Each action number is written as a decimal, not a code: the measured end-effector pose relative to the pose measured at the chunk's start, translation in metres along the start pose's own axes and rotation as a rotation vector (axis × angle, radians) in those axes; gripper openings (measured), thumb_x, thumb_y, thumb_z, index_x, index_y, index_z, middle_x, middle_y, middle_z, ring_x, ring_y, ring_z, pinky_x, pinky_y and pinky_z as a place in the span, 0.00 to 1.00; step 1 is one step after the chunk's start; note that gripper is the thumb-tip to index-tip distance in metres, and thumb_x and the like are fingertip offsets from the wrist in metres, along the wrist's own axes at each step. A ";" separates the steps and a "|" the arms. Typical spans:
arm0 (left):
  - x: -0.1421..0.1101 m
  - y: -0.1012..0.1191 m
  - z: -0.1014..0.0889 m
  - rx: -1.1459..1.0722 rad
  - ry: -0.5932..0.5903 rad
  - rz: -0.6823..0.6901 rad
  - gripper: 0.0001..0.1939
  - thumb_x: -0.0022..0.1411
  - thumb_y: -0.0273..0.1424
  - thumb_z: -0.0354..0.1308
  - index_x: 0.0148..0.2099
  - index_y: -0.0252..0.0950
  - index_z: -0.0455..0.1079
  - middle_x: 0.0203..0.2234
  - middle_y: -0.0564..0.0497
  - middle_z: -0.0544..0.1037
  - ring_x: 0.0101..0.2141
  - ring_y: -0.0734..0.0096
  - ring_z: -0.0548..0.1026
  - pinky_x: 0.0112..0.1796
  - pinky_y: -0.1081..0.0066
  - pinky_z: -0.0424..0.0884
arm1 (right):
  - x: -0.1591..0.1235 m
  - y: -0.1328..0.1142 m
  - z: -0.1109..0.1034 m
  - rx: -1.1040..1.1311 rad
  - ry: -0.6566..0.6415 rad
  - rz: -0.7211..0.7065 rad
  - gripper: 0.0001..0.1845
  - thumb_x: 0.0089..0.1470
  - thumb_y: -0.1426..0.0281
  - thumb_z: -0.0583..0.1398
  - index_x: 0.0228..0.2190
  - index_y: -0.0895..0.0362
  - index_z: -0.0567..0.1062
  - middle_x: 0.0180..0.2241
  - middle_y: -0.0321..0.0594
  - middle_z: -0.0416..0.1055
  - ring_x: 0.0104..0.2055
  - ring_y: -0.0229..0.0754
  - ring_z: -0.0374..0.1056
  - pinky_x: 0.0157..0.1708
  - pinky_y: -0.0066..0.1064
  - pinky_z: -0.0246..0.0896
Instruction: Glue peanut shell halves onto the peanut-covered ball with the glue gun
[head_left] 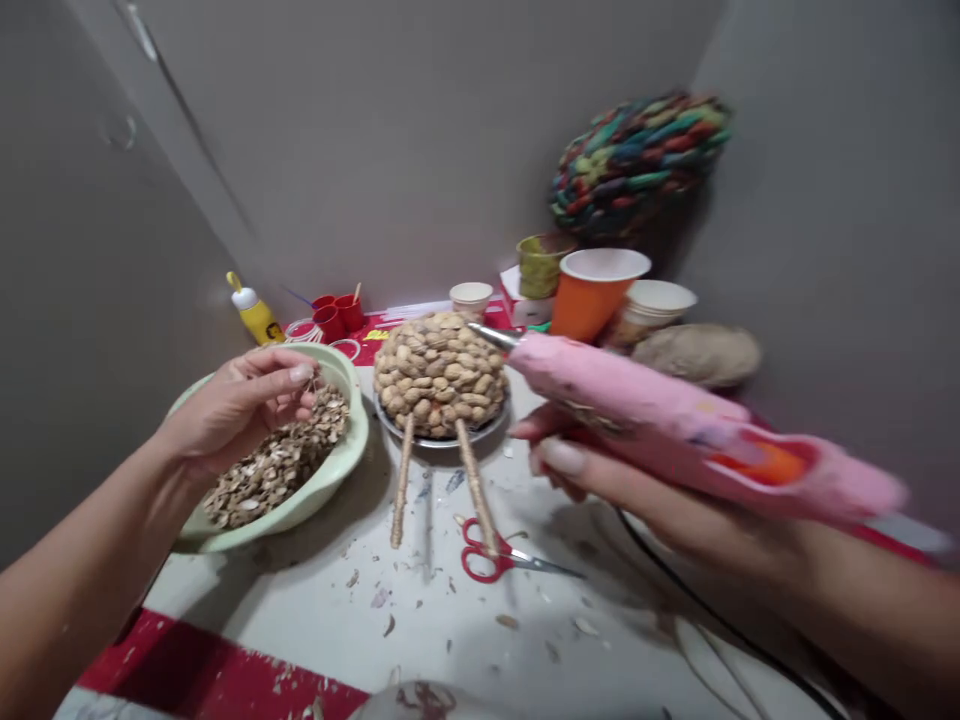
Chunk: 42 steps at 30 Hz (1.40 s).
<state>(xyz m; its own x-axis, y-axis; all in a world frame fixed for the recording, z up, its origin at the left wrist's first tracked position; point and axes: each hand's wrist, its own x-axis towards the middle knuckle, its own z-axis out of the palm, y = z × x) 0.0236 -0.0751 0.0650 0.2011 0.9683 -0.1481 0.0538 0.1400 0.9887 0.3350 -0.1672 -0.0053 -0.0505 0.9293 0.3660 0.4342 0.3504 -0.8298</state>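
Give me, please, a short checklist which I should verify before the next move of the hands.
1. Right hand grips the pink tool: ok.
2. Metal tip of the tool is hot: cannot tell.
3. Left hand holds a piece: cannot tell, too small to make out.
4. Peanut-covered dome sits in the metal dish: ok.
5. Pale green bowl with shell pieces is beside the left hand: ok.
6. Scissors are clear of the wrapped sticks: not ok, one overlaps them in view.

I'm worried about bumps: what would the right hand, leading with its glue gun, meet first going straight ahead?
Probably the peanut mound, though depth is unclear; the nozzle might pass above it.
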 end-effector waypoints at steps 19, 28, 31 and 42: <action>-0.036 -0.011 0.126 -0.113 -0.346 0.026 0.10 0.48 0.31 0.77 0.29 0.33 0.79 0.24 0.55 0.77 0.22 0.80 0.74 0.26 0.80 0.74 | 0.009 -0.010 0.001 -0.006 0.097 -0.588 0.08 0.59 0.70 0.60 0.29 0.61 0.71 0.27 0.35 0.68 0.28 0.30 0.63 0.30 0.22 0.61; -0.038 -0.011 0.120 -0.240 -0.382 0.007 0.10 0.49 0.30 0.76 0.30 0.35 0.78 0.20 0.55 0.75 0.21 0.80 0.73 0.24 0.82 0.73 | 0.010 -0.017 -0.003 0.110 0.085 -0.373 0.15 0.60 0.68 0.60 0.23 0.59 0.65 0.22 0.31 0.60 0.24 0.28 0.55 0.26 0.23 0.56; -0.033 -0.014 0.121 -0.241 -0.361 0.015 0.11 0.49 0.30 0.76 0.29 0.34 0.76 0.20 0.55 0.75 0.21 0.80 0.73 0.24 0.81 0.73 | 0.007 -0.020 -0.001 0.191 0.063 -0.416 0.14 0.60 0.65 0.62 0.26 0.60 0.69 0.24 0.33 0.65 0.26 0.29 0.61 0.28 0.23 0.60; -0.027 -0.027 0.125 -0.189 -0.378 0.041 0.13 0.47 0.29 0.77 0.34 0.34 0.77 0.25 0.55 0.77 0.22 0.80 0.73 0.25 0.80 0.73 | 0.008 -0.013 -0.004 0.018 0.058 -0.566 0.09 0.60 0.69 0.62 0.29 0.60 0.70 0.26 0.34 0.67 0.27 0.29 0.62 0.28 0.23 0.62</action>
<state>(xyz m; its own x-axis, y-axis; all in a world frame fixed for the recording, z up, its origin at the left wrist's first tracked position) 0.1395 -0.1310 0.0397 0.5455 0.8350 -0.0724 -0.1348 0.1727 0.9757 0.3324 -0.1645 0.0097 -0.2209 0.5882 0.7780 0.3381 0.7944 -0.5046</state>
